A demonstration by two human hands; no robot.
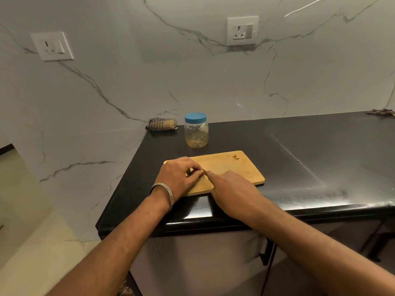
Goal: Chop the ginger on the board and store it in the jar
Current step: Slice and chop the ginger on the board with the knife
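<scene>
Wooden, pale rectangular chopping board (230, 167) lay mid-frame, where the left hand (179, 176) pinched a small brown ginger piece (202, 172) steady for cutting, the right hand (232, 192) curled beside it around something hidden, blue-lidded clear plastic jar (196, 130) waiting just behind.

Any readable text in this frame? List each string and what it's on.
Nothing can be read with confidence.
Metal bangle on the left wrist: engraved characters, too small and blurred to read.
Jar with the blue lid: no label visible.
Wooden cutting board: no print visible.
Wall sockets: no legible markings.
</scene>
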